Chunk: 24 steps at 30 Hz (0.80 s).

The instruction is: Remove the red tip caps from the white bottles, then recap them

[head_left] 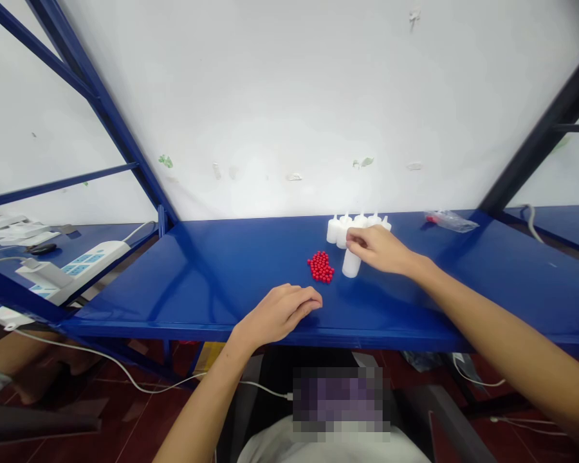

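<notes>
My right hand (pixel 379 247) has its fingers closed at the top of a white plastic bottle (pixel 351 265), which stands on the blue table. The fingers hide the bottle's mouth. Just left of that bottle lies a pile of small red beads (pixel 321 267). Near the table's front edge is my left hand (pixel 287 308), thumb and fingers pressed together; whatever might be between them is hidden. Behind the right hand stand several white bottles (pixel 333 230) with thin nozzle tips, grouped close together and partly covered by the hand.
A clear plastic bag (pixel 451 221) with something red in it lies at the back right of the blue table (pixel 231 270). To the left are a power strip (pixel 87 267) and cables on a neighbouring table. Blue frame posts (pixel 120 122) flank the workplace. Another person's leg (pixel 17 354) shows at lower left.
</notes>
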Each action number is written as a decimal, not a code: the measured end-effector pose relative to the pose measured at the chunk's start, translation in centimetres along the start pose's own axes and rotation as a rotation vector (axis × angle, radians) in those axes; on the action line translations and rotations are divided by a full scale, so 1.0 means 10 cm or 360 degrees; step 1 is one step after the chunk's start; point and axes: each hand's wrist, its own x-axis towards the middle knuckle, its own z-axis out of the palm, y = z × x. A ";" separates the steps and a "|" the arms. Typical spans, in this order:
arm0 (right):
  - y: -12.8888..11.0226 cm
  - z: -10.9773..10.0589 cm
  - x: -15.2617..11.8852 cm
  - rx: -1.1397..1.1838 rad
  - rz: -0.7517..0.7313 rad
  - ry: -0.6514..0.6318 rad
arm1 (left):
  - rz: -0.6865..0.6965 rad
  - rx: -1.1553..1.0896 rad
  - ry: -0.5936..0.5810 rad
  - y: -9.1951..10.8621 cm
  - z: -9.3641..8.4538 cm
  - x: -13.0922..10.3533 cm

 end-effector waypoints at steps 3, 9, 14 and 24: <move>-0.03 0.02 -0.03 0.0236 -0.0114 -0.0055 | 0.0103 -0.0089 0.0045 0.01 -0.01 -0.03; -0.24 0.05 -0.09 0.0815 -0.0114 -0.0269 | -0.0067 -0.0031 0.0303 0.03 0.02 -0.01; -0.41 0.10 -0.10 0.1291 -0.0055 -0.0534 | -0.0158 -0.0094 0.0374 0.05 0.02 0.00; -0.13 0.23 -0.01 0.0081 -0.0171 -0.0196 | -0.0208 -0.0209 0.0398 -0.01 0.03 0.02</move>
